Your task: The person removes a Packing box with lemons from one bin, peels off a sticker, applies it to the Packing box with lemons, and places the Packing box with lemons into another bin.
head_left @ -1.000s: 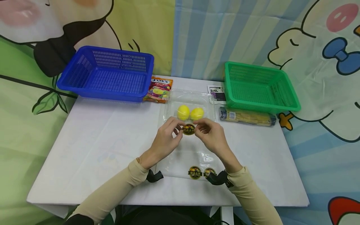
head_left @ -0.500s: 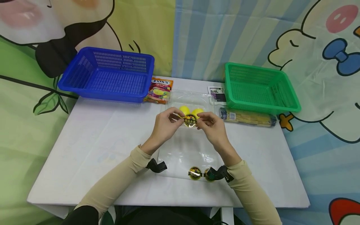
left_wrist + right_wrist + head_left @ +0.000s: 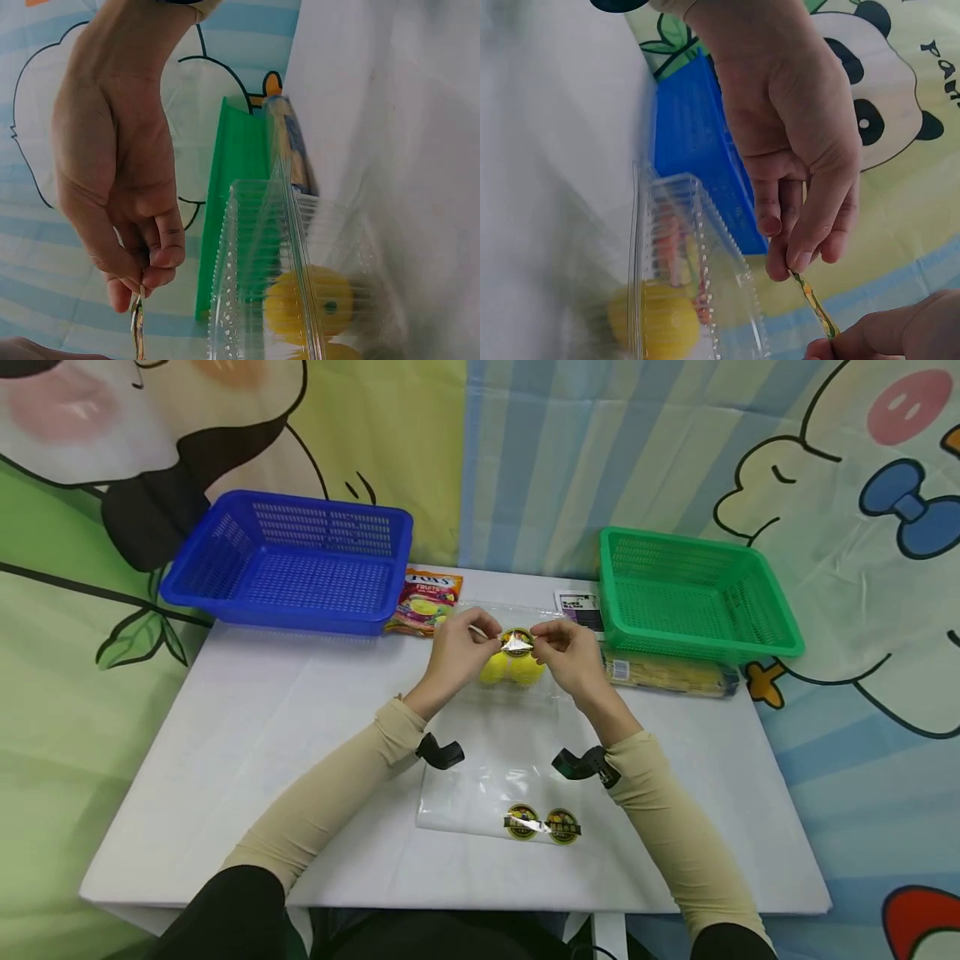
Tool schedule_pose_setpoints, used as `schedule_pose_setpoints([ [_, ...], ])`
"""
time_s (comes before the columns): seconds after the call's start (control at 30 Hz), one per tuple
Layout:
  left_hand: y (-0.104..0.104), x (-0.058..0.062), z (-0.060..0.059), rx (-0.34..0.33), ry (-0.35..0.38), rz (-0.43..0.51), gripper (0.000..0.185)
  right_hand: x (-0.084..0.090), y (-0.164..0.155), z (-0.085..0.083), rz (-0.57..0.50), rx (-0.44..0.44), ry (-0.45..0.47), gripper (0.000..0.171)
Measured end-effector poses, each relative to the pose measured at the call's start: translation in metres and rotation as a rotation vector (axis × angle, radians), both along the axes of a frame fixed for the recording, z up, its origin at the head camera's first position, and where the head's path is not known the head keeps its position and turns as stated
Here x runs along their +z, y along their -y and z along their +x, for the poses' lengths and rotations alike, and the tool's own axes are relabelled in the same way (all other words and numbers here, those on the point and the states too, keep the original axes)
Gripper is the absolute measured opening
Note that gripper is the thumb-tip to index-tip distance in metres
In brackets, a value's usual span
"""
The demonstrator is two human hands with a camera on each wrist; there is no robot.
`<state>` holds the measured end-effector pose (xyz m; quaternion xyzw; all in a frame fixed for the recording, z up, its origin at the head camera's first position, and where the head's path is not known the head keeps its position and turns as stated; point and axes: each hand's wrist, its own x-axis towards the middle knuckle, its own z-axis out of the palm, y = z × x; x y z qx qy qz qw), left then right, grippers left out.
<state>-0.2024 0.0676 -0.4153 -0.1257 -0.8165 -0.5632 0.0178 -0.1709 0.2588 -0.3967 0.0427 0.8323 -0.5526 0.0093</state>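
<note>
Label: in the air above the clear box, apart from it, stretched between two hands. Dark round middle with gold print, narrow strip ends; shiny in the head view, a thin sliver edge-on from both wrists. Probably near weightless, limp, quick to curl or crease; if gummed, likely to cling to skin. Best held by the extreme ends, as here. Left hand pinches one end between thumb and fingertips; right hand pinches the other. Both grips narrow.

Box: thin transparent plastic, ribbed walls, rim along the middle; probably light, slick, easily dented. Inside, two yellow fruits, smooth and rounded.

Nearer the person, a glossy clear sheet, flexible-looking, with two more labels side by side on it.

Farther out: blue basket, perforated plastic; crinkly candy bag beside it; green basket, similar weave; long noodle-like packet before it. White tabletop beneath, smooth.
</note>
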Motion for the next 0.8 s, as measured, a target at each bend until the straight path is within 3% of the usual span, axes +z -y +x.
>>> schedule_pose_setpoints([
  [0.23,-0.003,-0.007,-0.021,0.009,0.020,-0.131,0.008,-0.010,0.002,-0.023,0.093,-0.002,0.068,0.023],
  [0.43,-0.008,-0.010,-0.032,-0.015,-0.013,-0.218,0.009,-0.015,0.003,-0.032,0.208,-0.014,0.043,0.024],
  [0.8,-0.014,-0.008,-0.038,-0.036,-0.031,-0.304,0.014,-0.021,0.007,-0.037,0.347,-0.057,-0.022,0.027],
])
